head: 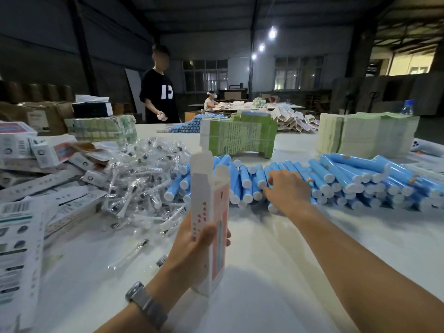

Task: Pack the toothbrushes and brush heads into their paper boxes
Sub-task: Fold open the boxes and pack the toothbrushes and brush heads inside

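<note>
The left hand (192, 248) clasped the paper box (211, 212) upright, flaps open — likely ready for loading; the right hand (287, 189) rested, fingers spread, on the blue toothbrushes (336, 174) heaped mid-table (288, 272), gripping none.

Across my counter (276, 272), white and wide, I see a person in a black T-shirt (157, 92) standing at the far edge. Farther back a second person (210, 102) sits at another table. A water bottle (408, 107) with a blue cap stands far right, behind a stack. Brown cardboard cartons (36, 114) sit at far left. Three ceiling lamps (272, 32) glow above, and dark windows (205, 74) line the back wall.
</note>
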### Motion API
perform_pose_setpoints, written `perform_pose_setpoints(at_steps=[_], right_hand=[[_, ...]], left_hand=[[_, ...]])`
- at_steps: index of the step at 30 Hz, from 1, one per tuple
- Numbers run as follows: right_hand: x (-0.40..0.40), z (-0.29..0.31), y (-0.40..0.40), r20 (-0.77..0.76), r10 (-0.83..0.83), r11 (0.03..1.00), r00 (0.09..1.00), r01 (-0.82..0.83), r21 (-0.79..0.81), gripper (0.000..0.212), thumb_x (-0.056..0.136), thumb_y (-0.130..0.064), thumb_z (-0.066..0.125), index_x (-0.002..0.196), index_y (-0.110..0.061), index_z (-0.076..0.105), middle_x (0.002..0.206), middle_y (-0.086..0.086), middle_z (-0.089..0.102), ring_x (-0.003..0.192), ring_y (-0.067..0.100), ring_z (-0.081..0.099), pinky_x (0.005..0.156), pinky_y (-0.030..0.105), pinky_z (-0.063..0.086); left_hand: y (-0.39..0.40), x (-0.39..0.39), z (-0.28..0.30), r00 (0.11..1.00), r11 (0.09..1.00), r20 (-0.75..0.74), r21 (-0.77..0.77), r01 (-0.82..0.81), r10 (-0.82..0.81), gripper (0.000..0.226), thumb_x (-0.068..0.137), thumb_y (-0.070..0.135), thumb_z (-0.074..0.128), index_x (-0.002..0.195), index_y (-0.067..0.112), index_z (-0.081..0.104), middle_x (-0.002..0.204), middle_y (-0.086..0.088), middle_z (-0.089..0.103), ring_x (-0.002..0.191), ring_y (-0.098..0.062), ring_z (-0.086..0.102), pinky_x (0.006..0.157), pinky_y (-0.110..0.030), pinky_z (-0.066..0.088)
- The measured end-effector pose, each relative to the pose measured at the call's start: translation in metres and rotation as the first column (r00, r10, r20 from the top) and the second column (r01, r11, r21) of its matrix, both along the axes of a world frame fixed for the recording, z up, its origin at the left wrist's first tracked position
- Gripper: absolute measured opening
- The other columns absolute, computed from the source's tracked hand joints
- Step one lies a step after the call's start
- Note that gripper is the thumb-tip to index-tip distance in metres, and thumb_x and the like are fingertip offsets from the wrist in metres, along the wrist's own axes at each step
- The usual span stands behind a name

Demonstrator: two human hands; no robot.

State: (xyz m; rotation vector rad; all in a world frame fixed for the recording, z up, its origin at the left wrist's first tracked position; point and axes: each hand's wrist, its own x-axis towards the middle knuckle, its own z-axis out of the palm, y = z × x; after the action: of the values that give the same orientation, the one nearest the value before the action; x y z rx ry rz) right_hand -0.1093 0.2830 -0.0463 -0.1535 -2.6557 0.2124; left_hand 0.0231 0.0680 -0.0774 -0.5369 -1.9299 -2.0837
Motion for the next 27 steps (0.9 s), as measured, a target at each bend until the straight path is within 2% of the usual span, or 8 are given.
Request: perform_pose_setpoints(at_steps=[8, 11, 13, 14, 16, 18, 21, 27], right_hand=[[0.02, 0.02, 0.002, 0.276, 0.049, 0.961, 0.96, 0.03, -0.275, 0.048, 0.081, -0.028, 0.068, 0.118, -0.008, 0.046, 0.102, 0.011, 0.056, 0.097, 0.03, 0.058, 0.067, 0.033, 0.045], [0.032, 0.035, 0.007, 0.241, 0.291, 0.61, 0.926, 0.015, -0.792, 0.023, 0.079, -0.012, 0.067, 0.097, -0.005, 0.055, 0.076, 0.008, 0.049, 0.056, 0.018, 0.047, 0.045, 0.024, 0.035], [0.043, 0.051, 0.01, 0.131, 0.377, 0.334, 0.917, -0.002, -0.943, 0.008, 0.079, -0.006, 0.064, 0.083, -0.007, 0.057, 0.066, 0.004, 0.045, 0.044, 0.012, 0.039, 0.038, 0.021, 0.029], [0.048, 0.058, 0.008, 0.1, 0.411, 0.292, 0.906, -0.027, -0.956, 0.004, 0.08, -0.005, 0.063, 0.079, -0.007, 0.059, 0.063, 0.002, 0.045, 0.041, 0.01, 0.037, 0.037, 0.02, 0.026], [0.06, 0.058, -0.003, 0.102, 0.488, 0.337, 0.867, -0.08, -0.938, 0.005, 0.083, -0.004, 0.061, 0.085, -0.007, 0.064, 0.064, 0.002, 0.047, 0.042, 0.009, 0.036, 0.038, 0.019, 0.023], [0.07, 0.042, -0.021, 0.211, 0.58, 0.512, 0.787, -0.15, -0.846, 0.014, 0.086, -0.007, 0.061, 0.098, -0.013, 0.065, 0.075, 0.004, 0.055, 0.053, 0.01, 0.044, 0.046, 0.021, 0.031], [0.081, 0.011, -0.047, 0.43, 0.689, 0.706, 0.584, -0.406, -0.58, 0.035, 0.089, -0.023, 0.067, 0.122, -0.032, 0.06, 0.101, 0.0, 0.064, 0.084, 0.015, 0.058, 0.07, 0.032, 0.049], [0.08, -0.01, -0.069, 0.402, 0.588, 0.802, 0.702, -0.568, -0.182, 0.014, 0.075, -0.031, 0.079, 0.085, -0.027, 0.07, 0.085, -0.008, 0.069, 0.077, 0.011, 0.064, 0.067, 0.031, 0.055]], left_hand=[[-0.01, -0.007, -0.002, 0.974, 0.985, 0.164, 0.102, 0.141, -0.156, 0.106, 0.04, 0.092, 0.071, 0.117, 0.019, 0.065, 0.089, -0.013, 0.072, 0.08, -0.028, 0.071, 0.074, -0.039, 0.059], [-0.014, -0.003, -0.004, 0.964, 0.979, 0.177, 0.087, 0.184, -0.197, 0.085, 0.048, 0.089, 0.071, 0.111, 0.031, 0.071, 0.093, -0.012, 0.071, 0.083, -0.028, 0.07, 0.079, -0.041, 0.056], [-0.013, -0.001, -0.004, 0.966, 0.976, 0.158, 0.106, 0.189, -0.204, 0.088, 0.049, 0.086, 0.075, 0.112, 0.025, 0.069, 0.085, -0.011, 0.068, 0.075, -0.024, 0.065, 0.074, -0.035, 0.057], [-0.006, -0.006, 0.003, 0.968, 0.978, 0.159, 0.106, 0.178, -0.193, 0.095, 0.048, 0.084, 0.077, 0.115, 0.017, 0.064, 0.081, -0.011, 0.065, 0.07, -0.022, 0.062, 0.07, -0.032, 0.055], [0.003, -0.005, 0.015, 0.973, 0.981, 0.131, 0.08, 0.179, -0.188, 0.112, 0.039, 0.083, 0.08, 0.112, 0.003, 0.054, 0.071, -0.012, 0.058, 0.061, -0.02, 0.055, 0.063, -0.029, 0.05], [0.004, -0.007, 0.016, 0.969, 0.974, 0.11, 0.079, 0.213, -0.221, 0.124, 0.023, 0.084, 0.081, 0.103, -0.005, 0.049, 0.065, -0.01, 0.054, 0.057, -0.016, 0.052, 0.063, -0.026, 0.046], [0.006, -0.001, 0.01, 0.976, 0.98, 0.129, 0.118, 0.16, -0.175, 0.114, 0.033, 0.088, 0.076, 0.109, 0.005, 0.059, 0.071, -0.01, 0.063, 0.061, -0.018, 0.063, 0.06, -0.028, 0.054], [0.002, 0.002, 0.005, 0.969, 0.98, 0.16, 0.09, 0.175, -0.188, 0.089, 0.037, 0.09, 0.073, 0.089, 0.018, 0.069, 0.073, -0.009, 0.062, 0.067, -0.019, 0.063, 0.063, -0.03, 0.056]])
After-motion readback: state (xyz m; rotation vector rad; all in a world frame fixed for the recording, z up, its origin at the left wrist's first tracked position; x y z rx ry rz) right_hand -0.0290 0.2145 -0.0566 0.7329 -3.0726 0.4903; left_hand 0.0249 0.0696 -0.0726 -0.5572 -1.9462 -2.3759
